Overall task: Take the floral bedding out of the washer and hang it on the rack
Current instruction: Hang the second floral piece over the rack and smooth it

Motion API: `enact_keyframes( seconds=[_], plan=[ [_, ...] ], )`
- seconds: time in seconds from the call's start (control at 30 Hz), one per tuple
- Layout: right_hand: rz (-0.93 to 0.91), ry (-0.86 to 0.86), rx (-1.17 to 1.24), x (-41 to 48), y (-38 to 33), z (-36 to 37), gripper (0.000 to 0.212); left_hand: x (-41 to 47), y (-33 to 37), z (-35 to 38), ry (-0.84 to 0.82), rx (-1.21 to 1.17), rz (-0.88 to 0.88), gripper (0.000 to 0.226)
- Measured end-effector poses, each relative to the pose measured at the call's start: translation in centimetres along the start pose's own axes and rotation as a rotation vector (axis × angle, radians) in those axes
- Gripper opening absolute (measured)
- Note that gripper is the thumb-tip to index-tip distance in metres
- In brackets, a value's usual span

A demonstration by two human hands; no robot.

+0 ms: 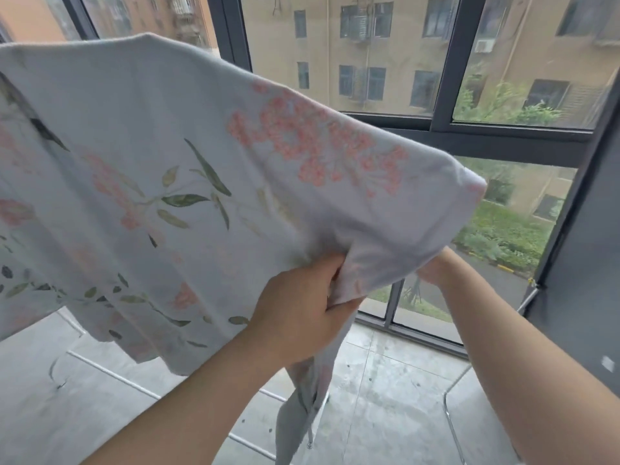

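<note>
The floral bedding (174,169), pale cloth with pink blossoms and green leaves, is spread wide across the left and middle of the view, draped at chest height. My left hand (298,310) grips a bunched fold near its lower right corner. My right hand (432,270) is mostly hidden behind the cloth's right edge, with only the wrist and knuckles showing; it appears to hold the cloth from behind. A narrow strip of the bedding with a zipper (310,427) hangs down below my left hand. The rack's top is hidden under the cloth.
White rack bars (110,370) cross low over the grey tiled floor (385,380). A metal frame leg (453,427) stands at the lower right. Dark-framed windows (446,125) fill the back, and a dark panel (577,263) stands on the right.
</note>
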State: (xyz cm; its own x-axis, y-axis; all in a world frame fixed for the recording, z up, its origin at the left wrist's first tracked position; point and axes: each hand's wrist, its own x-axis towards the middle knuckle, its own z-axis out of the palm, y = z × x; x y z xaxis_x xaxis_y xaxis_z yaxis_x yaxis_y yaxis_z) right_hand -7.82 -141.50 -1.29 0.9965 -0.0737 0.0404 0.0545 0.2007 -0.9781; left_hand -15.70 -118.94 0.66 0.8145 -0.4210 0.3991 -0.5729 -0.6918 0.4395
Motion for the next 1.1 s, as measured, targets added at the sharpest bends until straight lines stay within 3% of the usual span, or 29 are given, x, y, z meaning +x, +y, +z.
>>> enact_keyframes(
  seconds=[0.07, 0.17, 0.23, 0.37, 0.4, 0.57, 0.8, 1.1],
  plan=[
    [-0.127, -0.149, -0.132, -1.5, -3.0, -0.7, 0.048, 0.8, 1.9, 0.3, 0.121, 0.033, 0.022, 0.045],
    [-0.284, -0.171, -0.168, -2.2, -6.5, -1.9, 0.036, 2.5, 4.5, -0.5, 0.170, 0.076, 0.168, 0.067],
    [-0.343, -0.166, -0.078, -2.0, -7.8, -2.0, 0.023, 4.0, 5.5, -1.6, 0.212, 0.104, 0.229, 0.060],
    [-0.436, -0.104, -0.041, -1.8, -10.4, -2.3, 0.005, 7.6, 7.2, -4.2, 0.513, 0.265, 0.354, 0.033],
    [-0.454, -0.105, -0.047, -1.8, -11.0, -2.3, 0.010, 8.7, 7.5, -5.0, 0.540, 0.326, 0.365, 0.034],
    [-0.472, -0.142, -0.012, -2.5, -14.4, -1.7, 0.009, 12.6, 9.1, -7.6, 0.404, 0.500, 0.263, 0.040],
    [-0.586, -0.092, -0.034, -5.5, -17.6, -1.6, 0.015, 13.9, 12.1, -8.4, 0.481, 0.181, 0.271, 0.024],
    [-0.924, -0.240, 0.117, -9.2, -21.3, -4.6, 0.018, 14.2, 19.0, -7.8, 0.637, 0.014, 0.384, 0.022]
  ],
)
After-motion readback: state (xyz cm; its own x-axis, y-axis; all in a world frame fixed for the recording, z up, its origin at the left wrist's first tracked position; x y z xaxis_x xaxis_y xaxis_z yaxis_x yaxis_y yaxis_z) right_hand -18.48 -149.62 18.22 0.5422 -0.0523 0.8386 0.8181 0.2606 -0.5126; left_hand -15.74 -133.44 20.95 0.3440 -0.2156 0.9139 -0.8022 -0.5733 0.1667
